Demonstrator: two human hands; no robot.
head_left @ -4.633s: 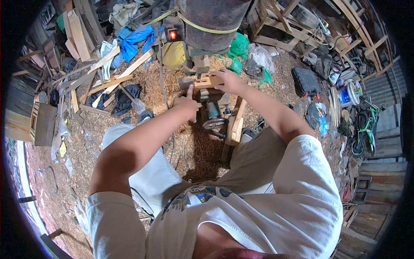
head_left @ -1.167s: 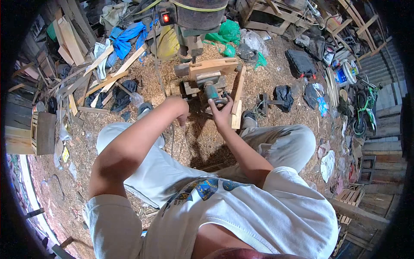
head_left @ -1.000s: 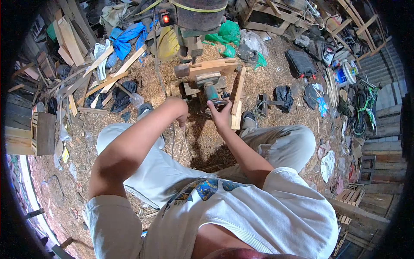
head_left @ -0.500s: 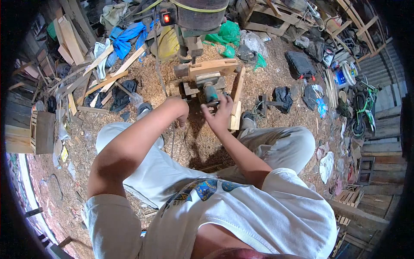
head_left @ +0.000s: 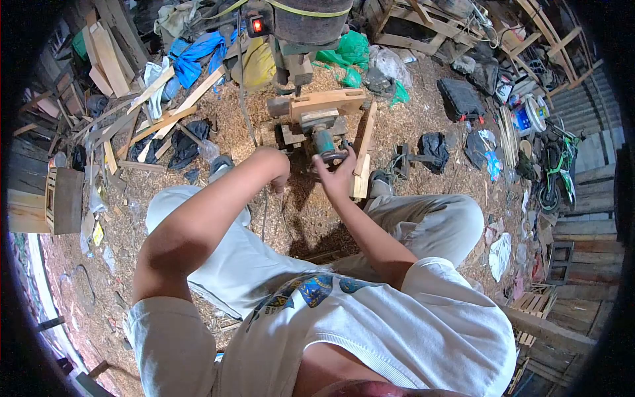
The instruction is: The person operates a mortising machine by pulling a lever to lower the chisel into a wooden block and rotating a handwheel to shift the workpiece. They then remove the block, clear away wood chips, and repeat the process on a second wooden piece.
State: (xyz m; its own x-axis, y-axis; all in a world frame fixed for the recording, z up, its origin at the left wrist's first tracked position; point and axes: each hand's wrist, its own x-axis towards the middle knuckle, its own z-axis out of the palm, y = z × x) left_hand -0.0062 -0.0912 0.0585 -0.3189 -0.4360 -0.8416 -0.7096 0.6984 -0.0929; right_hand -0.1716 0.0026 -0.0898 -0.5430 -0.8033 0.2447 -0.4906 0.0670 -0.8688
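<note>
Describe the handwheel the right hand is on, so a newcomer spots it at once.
Find the big dark drill press at top centre. Below its wooden workpiece is a teal vise screw; the handwheel is the dark metal ring at its near end, touched by the right hand.

I count two hands: left hand (head_left: 276, 173), right hand (head_left: 335, 176). One handwheel (head_left: 332, 157), on one teal vise (head_left: 323, 140). One wood block (head_left: 326, 103) clamped above it. One drill press (head_left: 305, 23), with one red switch light (head_left: 256, 26). One blue cloth (head_left: 198, 51). Two green bags (head_left: 350, 47) that I can separate, maybe more. One yellow sack (head_left: 258, 65). One black case (head_left: 461, 97). One green bike (head_left: 554, 171). One wooden box (head_left: 65, 201). Loose slats (head_left: 173, 108) at left: many, too tangled to count.
</note>
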